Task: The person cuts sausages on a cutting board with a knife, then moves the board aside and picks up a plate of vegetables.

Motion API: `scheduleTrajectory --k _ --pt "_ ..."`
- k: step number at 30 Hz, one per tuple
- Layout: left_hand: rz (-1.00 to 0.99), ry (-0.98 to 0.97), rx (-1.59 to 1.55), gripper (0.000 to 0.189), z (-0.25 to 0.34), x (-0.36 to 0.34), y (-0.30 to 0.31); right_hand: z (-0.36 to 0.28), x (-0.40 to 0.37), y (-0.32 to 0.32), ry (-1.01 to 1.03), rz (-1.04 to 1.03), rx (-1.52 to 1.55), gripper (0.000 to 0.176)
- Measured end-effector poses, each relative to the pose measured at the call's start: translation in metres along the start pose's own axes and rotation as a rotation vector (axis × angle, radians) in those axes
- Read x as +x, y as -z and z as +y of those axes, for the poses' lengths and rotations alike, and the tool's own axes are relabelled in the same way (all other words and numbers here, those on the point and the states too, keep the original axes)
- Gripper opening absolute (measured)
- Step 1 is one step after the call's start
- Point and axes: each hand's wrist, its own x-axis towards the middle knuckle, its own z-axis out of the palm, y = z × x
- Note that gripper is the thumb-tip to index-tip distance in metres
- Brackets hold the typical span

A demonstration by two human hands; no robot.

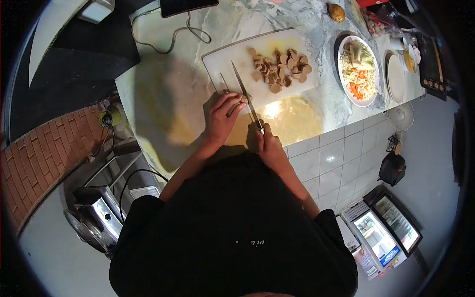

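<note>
My right hand (271, 147) is closed around the handle of a long kitchen knife (242, 86), its blade pointing away from me across the near left part of a white cutting board (227, 57). Left of the blade, my left hand (225, 115) has its fingers bent together on a small brown piece of sausage (246, 99), mostly hidden by the fingertips. The blade is right beside this piece; whether it touches cannot be made out. Round brown sausage slices (280, 68) lie in a loose heap on the right half of the board.
Right of the board, a white oval plate (341, 74) holds shredded vegetables. Beyond it are stacked plates (394, 79) and a potato (337, 13). A dark phone-like device (188, 6) and a cable (173, 42) lie at the back. The counter's near edge runs below my hands.
</note>
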Motion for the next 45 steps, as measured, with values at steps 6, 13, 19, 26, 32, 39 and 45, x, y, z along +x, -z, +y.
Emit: scheduleTrajectory --k 6,13,19,26,32,39,45 --pt "0.007 0.030 0.056 0.023 -0.004 -0.006 -0.003 0.004 0.005 -0.008 -0.039 -0.003 -0.034 0.029" --pt "-0.028 0.040 0.130 0.038 -0.002 -0.006 -0.002 -0.004 0.019 -0.007 -0.025 0.060 -0.195 0.027" --pt "0.029 -0.077 0.378 0.040 -0.003 0.000 -0.004 -0.013 0.018 0.014 0.019 0.106 -0.095 0.027" --pt "0.062 -0.015 0.227 0.041 0.000 0.018 0.005 0.020 -0.035 0.026 -0.117 0.087 0.160 0.029" --pt "0.121 0.083 -0.029 0.036 0.007 0.030 0.014 0.038 -0.055 0.014 -0.110 0.052 0.123 0.029" --pt "-0.208 0.472 -0.767 0.033 0.018 -0.023 -0.022 0.029 -0.051 0.020 -0.109 0.099 0.172 0.031" --pt "-0.105 0.380 -0.441 0.036 -0.002 -0.016 -0.050 0.029 -0.054 0.033 -0.113 0.154 0.186 0.032"
